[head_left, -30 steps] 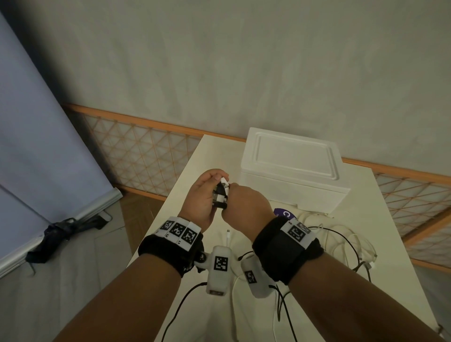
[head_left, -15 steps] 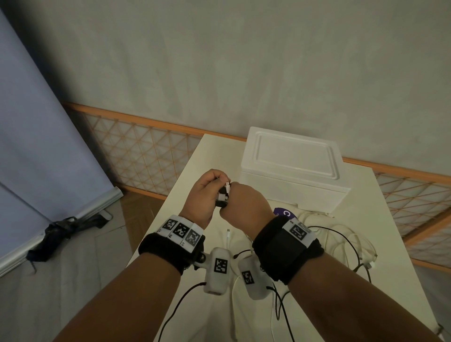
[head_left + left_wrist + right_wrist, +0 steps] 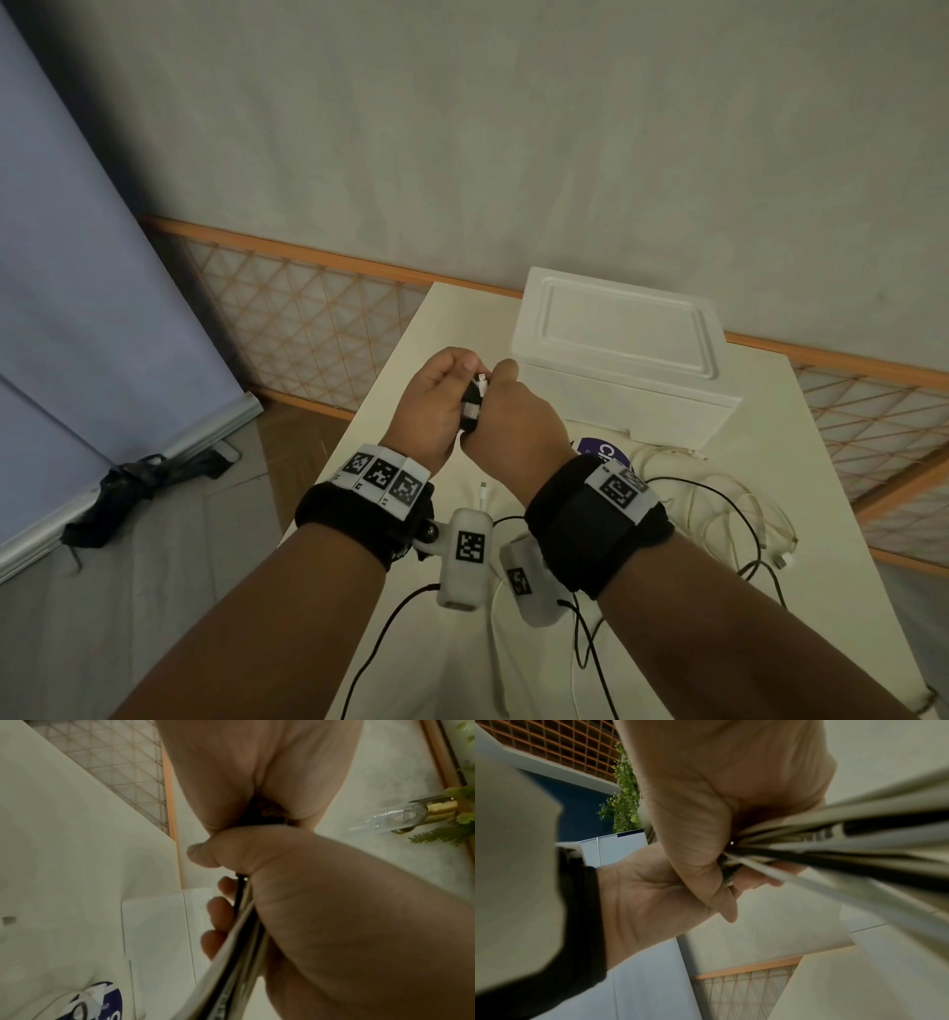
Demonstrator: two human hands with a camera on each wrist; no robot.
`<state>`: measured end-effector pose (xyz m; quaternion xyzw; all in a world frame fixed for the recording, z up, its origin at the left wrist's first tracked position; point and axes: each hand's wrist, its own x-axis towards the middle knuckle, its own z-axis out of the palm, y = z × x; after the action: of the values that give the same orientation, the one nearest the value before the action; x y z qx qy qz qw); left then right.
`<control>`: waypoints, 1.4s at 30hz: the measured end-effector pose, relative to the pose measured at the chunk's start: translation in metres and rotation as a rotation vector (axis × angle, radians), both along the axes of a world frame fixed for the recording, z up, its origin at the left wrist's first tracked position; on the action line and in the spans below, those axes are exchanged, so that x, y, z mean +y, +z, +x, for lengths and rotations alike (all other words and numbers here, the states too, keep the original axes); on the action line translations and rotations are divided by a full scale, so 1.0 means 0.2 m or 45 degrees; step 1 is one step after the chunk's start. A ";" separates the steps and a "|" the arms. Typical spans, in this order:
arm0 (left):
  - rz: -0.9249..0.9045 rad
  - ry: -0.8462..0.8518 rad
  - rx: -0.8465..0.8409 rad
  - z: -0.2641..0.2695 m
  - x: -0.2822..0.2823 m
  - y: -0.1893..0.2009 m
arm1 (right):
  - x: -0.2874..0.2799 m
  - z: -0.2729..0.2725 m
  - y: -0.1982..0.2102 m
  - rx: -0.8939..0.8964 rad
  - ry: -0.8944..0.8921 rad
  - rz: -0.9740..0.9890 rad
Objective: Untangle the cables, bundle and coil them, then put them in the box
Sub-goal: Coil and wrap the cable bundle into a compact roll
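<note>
Both hands meet above the table's middle and hold one small bundle of black and white cables (image 3: pixel 471 406) between them. My left hand (image 3: pixel 459 372) curls round it from the left, and my right hand (image 3: pixel 500 377) grips it from the right. In the left wrist view the right hand (image 3: pixel 334 923) clutches the strands (image 3: pixel 239 939), which run down and out of frame. The right wrist view shows the cable bundle (image 3: pixel 847 843) passing out of the right hand's fist (image 3: pixel 718 801). The white foam box (image 3: pixel 621 354) stands behind the hands with its lid on.
Loose black and white cables (image 3: pixel 719 509) lie tangled on the cream table (image 3: pixel 832 539) at the right. A white plug end (image 3: pixel 482 493) lies below the hands. A purple round label (image 3: pixel 601 448) sits by the box's front. The table's left edge drops to the floor.
The hands have stayed together over the same spot. The fingers have shifted slightly round the bundle, which now sits a little more upright between them.
</note>
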<state>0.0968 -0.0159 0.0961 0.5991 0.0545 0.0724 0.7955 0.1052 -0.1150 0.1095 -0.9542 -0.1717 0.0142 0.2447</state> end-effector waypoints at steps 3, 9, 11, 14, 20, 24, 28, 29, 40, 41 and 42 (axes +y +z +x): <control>0.064 -0.023 0.023 -0.02 0.00 0.00 | 0.00 -0.01 -0.01 -0.036 0.014 -0.009; 0.189 -0.007 0.064 -0.01 0.00 -0.02 | 0.02 0.00 -0.03 -0.075 0.085 -0.035; 0.211 0.046 0.055 -0.01 0.00 -0.01 | 0.00 0.01 -0.04 0.027 0.063 0.111; 0.134 0.153 0.052 -0.02 0.00 -0.01 | -0.03 0.03 -0.04 0.196 0.005 0.253; -0.041 0.323 0.059 0.00 -0.01 -0.01 | -0.01 -0.01 -0.08 -0.275 0.144 0.012; 0.180 0.311 0.052 0.01 -0.02 0.01 | -0.01 0.01 -0.07 -0.306 0.128 -0.016; -0.262 0.256 0.172 0.02 0.00 0.05 | -0.03 0.03 -0.06 -0.296 0.170 -0.132; -0.385 0.234 0.212 0.02 0.00 0.06 | -0.03 0.04 -0.06 -0.294 0.175 -0.170; 0.061 0.184 0.199 0.02 -0.01 0.05 | 0.00 0.05 -0.03 -0.271 0.135 -0.195; 0.026 0.145 0.218 0.02 0.00 0.06 | 0.00 0.04 -0.03 -0.267 0.134 -0.200; -0.006 0.121 0.233 0.02 0.00 0.07 | 0.01 0.04 -0.03 -0.267 0.137 -0.212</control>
<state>0.1016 -0.0161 0.1104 0.5980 0.1556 0.0548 0.7844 0.1134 -0.1139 0.1035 -0.9568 -0.2455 -0.0582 0.1444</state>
